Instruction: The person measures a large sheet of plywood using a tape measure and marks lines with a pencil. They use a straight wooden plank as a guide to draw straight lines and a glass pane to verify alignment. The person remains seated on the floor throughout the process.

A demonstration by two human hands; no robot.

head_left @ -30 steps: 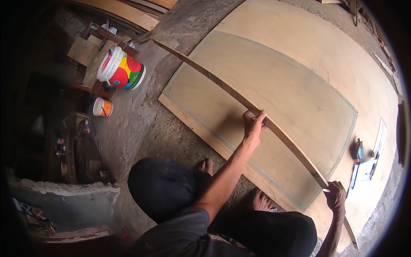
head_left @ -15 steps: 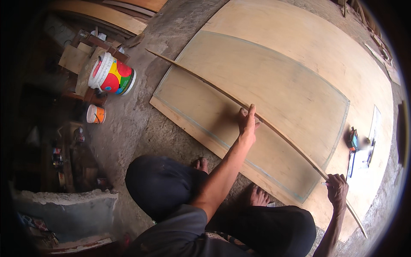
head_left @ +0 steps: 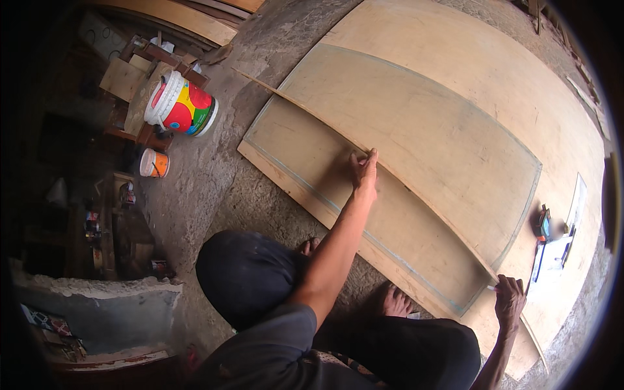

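Note:
A long thin wooden strip (head_left: 429, 211) runs diagonally over a large pale plywood board (head_left: 474, 71), which bears a greyish panel shape edged with a bluish-green line. My left hand (head_left: 364, 172) grips the strip near its middle, thumb and fingers around the edge. My right hand (head_left: 509, 302) is closed on the strip toward its lower right end, with a small white stick-like thing in its fingers, too small to name. To the right of that hand, white sheets (head_left: 551, 260) lie on the board beside a dark-and-teal tool (head_left: 543, 224) and other small items partly blurred.
My bent legs and bare feet are at the board's near edge on rough concrete. At left stand a colourful bucket (head_left: 182, 107) and a small orange pail (head_left: 155, 163) among wood offcuts (head_left: 123, 81). A low broken wall (head_left: 104, 312) is at lower left; long planks (head_left: 182, 19) lie behind.
My left hand has moved up and left along the board with the strip, which now shows a narrower face. My right hand stays near the strip's lower end. The view has shifted slightly.

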